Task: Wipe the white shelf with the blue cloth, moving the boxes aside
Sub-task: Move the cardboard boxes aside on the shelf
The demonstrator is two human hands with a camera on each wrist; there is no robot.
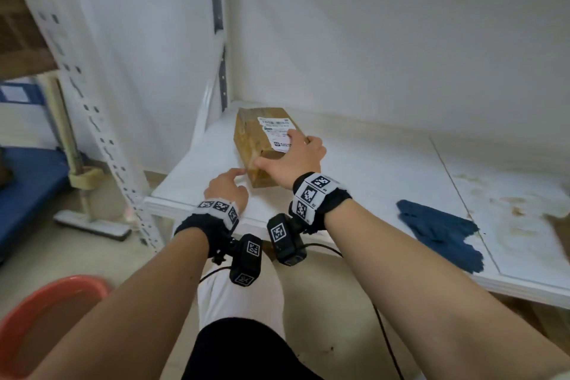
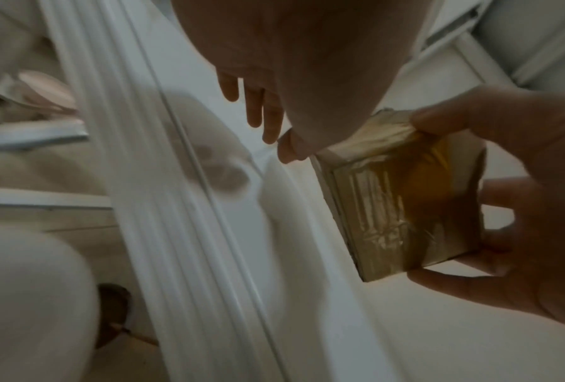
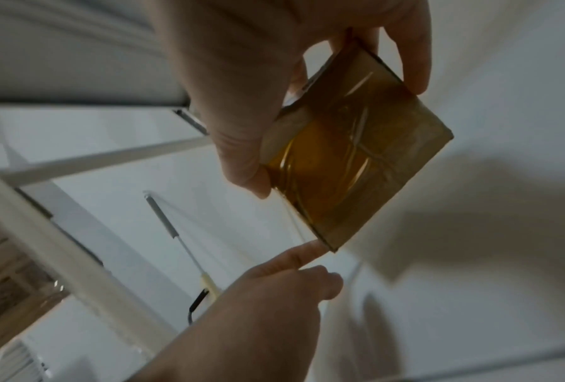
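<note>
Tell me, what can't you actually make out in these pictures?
- Label on the box: print too small in the head view, partly under the right hand.
- Right end of the shelf: cut off by the head view's edge.
- Left hand fingertips: blurred in both wrist views.

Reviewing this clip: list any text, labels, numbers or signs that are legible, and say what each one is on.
None can be read as words.
White shipping label on the brown box: printed lines, barcode and a dark logo, too small and blurred to read; the right hand covers part of it.
Wristbands and wrist cameras: black-and-white square code markers, no letters.
Blue item at far left: pale label, illegible.
</note>
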